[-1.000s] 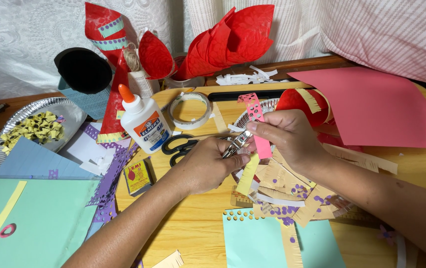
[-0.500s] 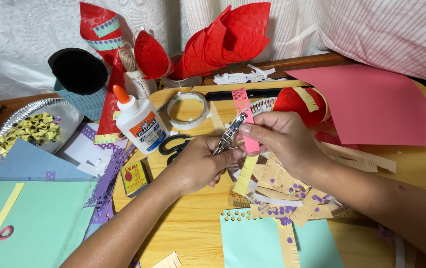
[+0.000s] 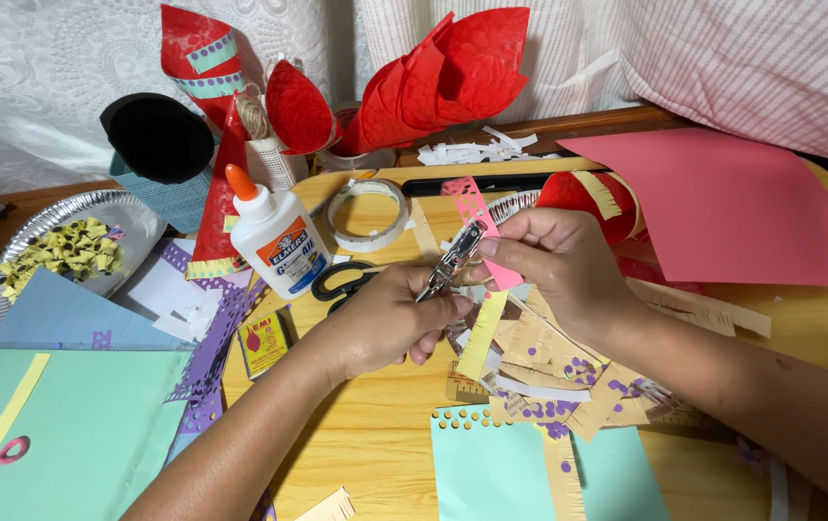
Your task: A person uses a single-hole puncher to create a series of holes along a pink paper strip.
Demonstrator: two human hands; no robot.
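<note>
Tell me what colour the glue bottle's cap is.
Orange, on the white glue bottle; the head view shows it.

A white glue bottle (image 3: 277, 239) with an orange cap is seen just left of the hands. A tape roll (image 3: 367, 214) and black scissors (image 3: 341, 282) are placed near it. Far left, a foil plate (image 3: 134, 227) is filled with yellow paper bits (image 3: 65, 248).

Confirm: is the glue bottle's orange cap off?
No. The white glue bottle stands upright left of the left hand with its orange cap on the nozzle.
</note>
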